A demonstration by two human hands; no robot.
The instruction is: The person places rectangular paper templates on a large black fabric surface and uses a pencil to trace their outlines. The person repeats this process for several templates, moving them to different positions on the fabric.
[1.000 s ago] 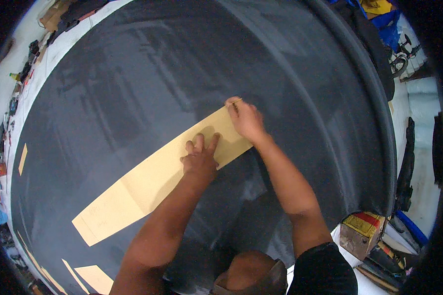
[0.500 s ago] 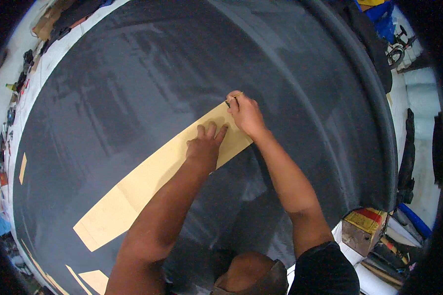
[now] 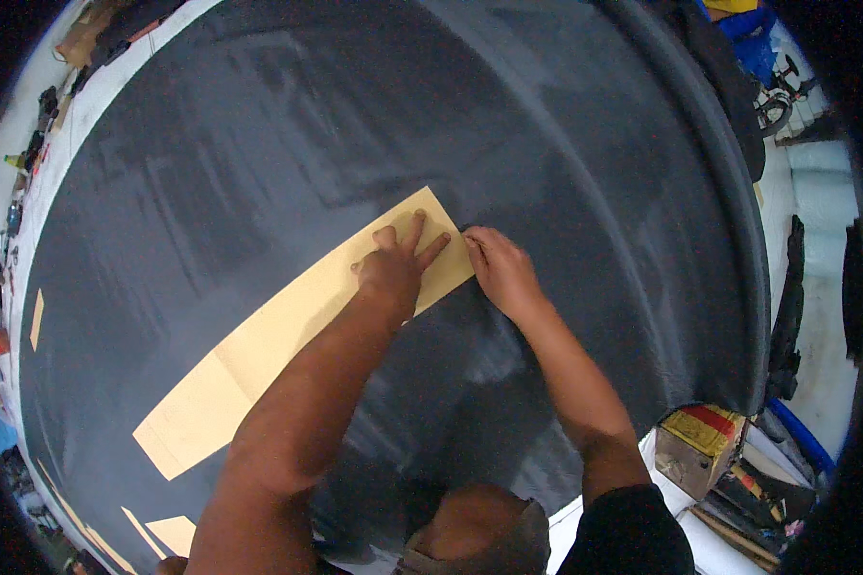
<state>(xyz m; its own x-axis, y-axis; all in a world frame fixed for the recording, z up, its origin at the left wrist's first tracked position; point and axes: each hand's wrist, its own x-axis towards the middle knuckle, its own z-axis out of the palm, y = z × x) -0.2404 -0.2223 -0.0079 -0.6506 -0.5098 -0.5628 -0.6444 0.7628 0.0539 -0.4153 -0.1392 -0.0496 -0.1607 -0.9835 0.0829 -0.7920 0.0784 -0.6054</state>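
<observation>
Now left hand (image 3: 393, 271) rests on long tan card strip (image 3: 264, 343), fingers spread open, gripping nothing. Strip lies diagonally across dark fabric (image 3: 259, 182). Right hand (image 3: 503, 271) at strip's far short end, fingers curled together; cannot tell whether anything's pinched. Small card piece (image 3: 174, 534) near lower left; box (image 3: 686, 464) lower right.

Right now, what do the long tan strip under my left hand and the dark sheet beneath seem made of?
The long tan strip looks like matte card or paper: crisp edges, a crease. The dark sheet could be satiny vinyl or coated fabric: soft highlights and ripples.
</observation>
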